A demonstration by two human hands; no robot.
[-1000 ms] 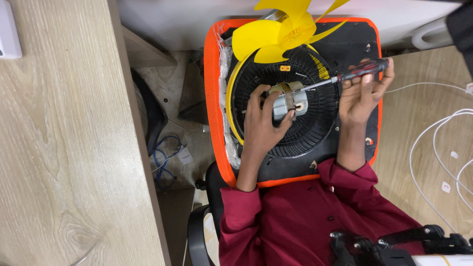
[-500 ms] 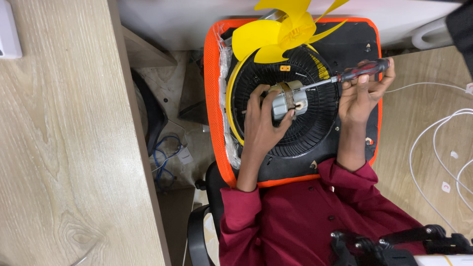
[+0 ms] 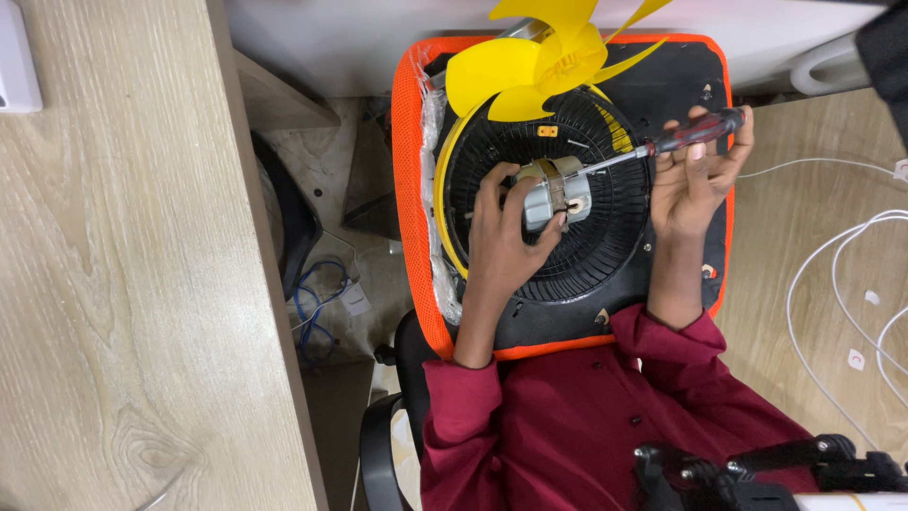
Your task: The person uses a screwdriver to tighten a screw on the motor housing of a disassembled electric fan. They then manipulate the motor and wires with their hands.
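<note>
The fan motor (image 3: 555,194), a small silver cylinder, sits at the hub of the round black grille (image 3: 558,203), which lies flat on an orange-edged seat (image 3: 409,189) in front of the person.

Going from left to right: a pale wooden desk (image 3: 123,284) fills the side well away from the grip, with a tangle of blue wires (image 3: 317,308) on the floor between it and the seat. Then comes the left hand (image 3: 501,241), fingers curled around the motor from below and closed on its body. It is the nearer hand, in full contact.

The screwdriver (image 3: 662,144) runs next. Its long axis slants from the motor's upper side up and rightward, metal tip touching or just at the motor housing, red-and-black handle out beyond the grille's rim. The right hand (image 3: 695,175) pinches that handle between thumb and fingers, so the motor lies down and to the left of that grip, along the shaft.

Above both hands a yellow fan blade (image 3: 539,57) rests loose at the seat's far edge. White cables (image 3: 832,274) loop over the wood at the far right.

By count: one motor, one grille, one screwdriver, one blade piece, two hands.
</note>
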